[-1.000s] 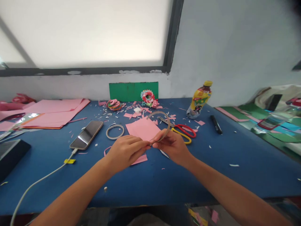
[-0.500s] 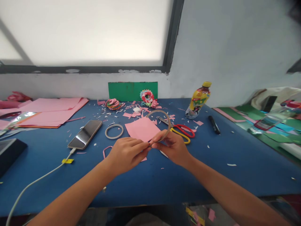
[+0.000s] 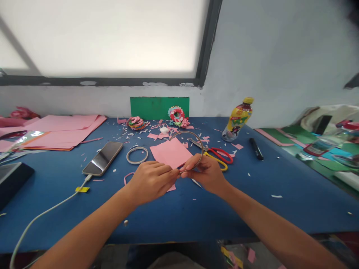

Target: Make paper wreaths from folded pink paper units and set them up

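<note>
Both hands meet above the near middle of the table, around a thin brown hoop (image 3: 202, 146) that rises in an arc. My left hand (image 3: 154, 181) is closed, with its fingertips pinching the hoop's lower end. Opposite it, my right hand (image 3: 209, 173) grips the same hoop between thumb and fingers, close to the left fingertips. Part of the band is hidden by the fingers. Just beyond lies a square of pink paper (image 3: 169, 151). Scissors (image 3: 224, 160) with red and yellow handles rest right of the paper. A narrow tape roll (image 3: 137, 163) lies to the left.
A phone (image 3: 103, 158) with a white cable lies left. Pink sheets (image 3: 67, 130) are stacked behind it. Paper flowers (image 3: 136, 123) and scraps lie near the wall. A drink bottle (image 3: 238, 119), a black marker (image 3: 256, 148) and green sheets (image 3: 300, 134) are on the right.
The hoop tilts slightly, and its far end now shows more to the left. My hands stay nearly in place, and the view shifts a little.
</note>
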Action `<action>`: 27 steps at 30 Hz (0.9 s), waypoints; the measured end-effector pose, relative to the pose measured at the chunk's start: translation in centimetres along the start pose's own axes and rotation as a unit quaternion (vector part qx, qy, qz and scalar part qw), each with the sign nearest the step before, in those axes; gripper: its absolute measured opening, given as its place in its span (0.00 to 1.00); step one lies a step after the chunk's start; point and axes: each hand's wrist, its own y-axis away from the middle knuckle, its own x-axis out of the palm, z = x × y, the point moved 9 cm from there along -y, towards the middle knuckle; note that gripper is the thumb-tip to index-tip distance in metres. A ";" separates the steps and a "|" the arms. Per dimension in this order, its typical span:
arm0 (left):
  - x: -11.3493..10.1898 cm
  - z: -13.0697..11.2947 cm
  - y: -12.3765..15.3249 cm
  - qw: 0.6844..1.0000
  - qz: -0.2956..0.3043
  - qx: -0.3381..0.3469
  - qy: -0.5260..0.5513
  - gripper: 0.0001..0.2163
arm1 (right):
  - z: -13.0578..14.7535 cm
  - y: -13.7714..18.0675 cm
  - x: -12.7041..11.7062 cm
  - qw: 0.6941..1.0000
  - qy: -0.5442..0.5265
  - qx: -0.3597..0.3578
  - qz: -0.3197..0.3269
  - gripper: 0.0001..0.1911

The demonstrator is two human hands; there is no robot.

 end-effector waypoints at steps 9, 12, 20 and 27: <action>-0.8 0.2 -0.6 0.999 -0.028 0.013 0.031 0.04 | 0.2 -0.5 0.1 0.994 -0.075 0.030 0.079 0.11; -1.0 0.2 -0.7 0.999 -0.031 0.018 0.040 0.04 | 0.6 -0.7 -0.4 0.996 -0.064 0.029 0.062 0.07; -0.8 0.1 -0.8 0.999 -0.018 0.017 0.048 0.04 | 1.0 -0.5 -0.8 0.999 -0.010 0.025 0.032 0.04; 0.0 0.9 -0.7 0.994 0.014 -0.043 0.095 0.07 | 0.7 -0.6 0.1 0.994 -0.067 0.052 0.075 0.07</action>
